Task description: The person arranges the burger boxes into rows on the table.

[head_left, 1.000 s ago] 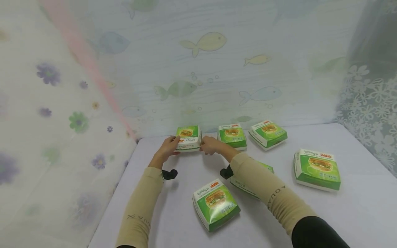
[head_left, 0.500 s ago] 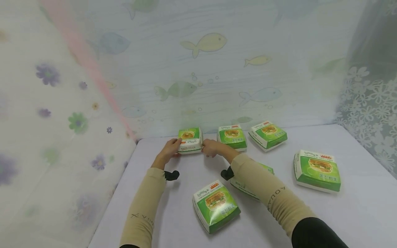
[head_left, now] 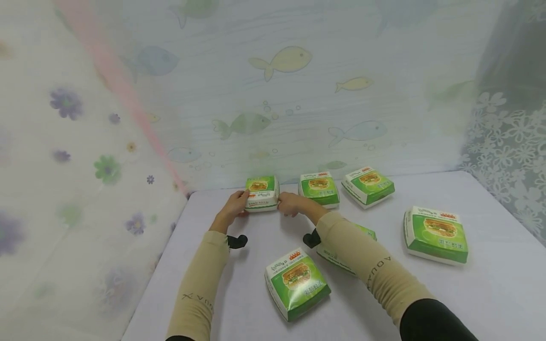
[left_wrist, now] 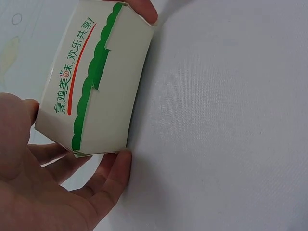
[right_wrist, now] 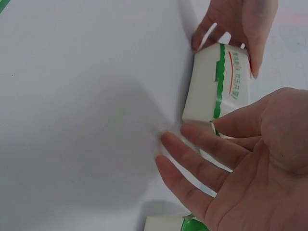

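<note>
One box; left hand half-curled round it; right hand pinching.

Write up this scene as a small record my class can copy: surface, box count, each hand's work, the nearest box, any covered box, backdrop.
Surface: white table
Box count: six, green and white
Box in hand: far-left box
Left hand: grips its left end
Right hand: holds its right end
Nearest box: set askew, burger printed on the lid
Partly covered box: behind the right sleeve
Backdrop: sheet printed with fish
</note>
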`<state>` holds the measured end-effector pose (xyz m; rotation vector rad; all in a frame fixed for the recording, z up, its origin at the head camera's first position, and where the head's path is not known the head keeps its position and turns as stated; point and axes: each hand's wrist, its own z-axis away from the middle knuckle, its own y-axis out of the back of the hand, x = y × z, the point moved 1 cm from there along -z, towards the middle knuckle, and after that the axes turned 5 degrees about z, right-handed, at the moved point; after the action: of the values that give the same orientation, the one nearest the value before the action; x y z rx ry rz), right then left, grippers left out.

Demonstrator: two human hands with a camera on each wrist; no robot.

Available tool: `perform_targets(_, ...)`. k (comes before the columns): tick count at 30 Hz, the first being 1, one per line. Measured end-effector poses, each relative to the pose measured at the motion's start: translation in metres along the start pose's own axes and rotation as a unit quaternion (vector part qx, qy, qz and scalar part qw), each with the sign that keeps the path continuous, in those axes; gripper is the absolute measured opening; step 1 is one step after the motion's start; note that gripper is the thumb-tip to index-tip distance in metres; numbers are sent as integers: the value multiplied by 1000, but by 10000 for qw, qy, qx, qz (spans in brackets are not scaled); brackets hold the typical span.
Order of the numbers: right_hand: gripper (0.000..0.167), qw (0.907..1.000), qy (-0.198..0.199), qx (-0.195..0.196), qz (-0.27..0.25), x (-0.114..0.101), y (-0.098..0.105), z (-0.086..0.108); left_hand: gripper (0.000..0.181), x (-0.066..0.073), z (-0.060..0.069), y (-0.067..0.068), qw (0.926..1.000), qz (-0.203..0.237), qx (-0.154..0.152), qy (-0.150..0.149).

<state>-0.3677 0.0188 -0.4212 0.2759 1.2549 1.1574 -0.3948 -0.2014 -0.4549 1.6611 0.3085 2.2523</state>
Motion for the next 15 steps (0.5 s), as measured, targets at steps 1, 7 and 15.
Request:
perform_targets(1,32,10000,14,-7,59,0,-1,1,65,-1,1,0,10000,-8,6,2)
perform_targets(7,42,9968,163,-42,776,-1,4,20,71,-7,9,3,9997,-234,-49,20)
perform_targets(15,50,9885,783,-43,1295,-9,24,55,75,-4,37,22,9971,-666,-84,-348)
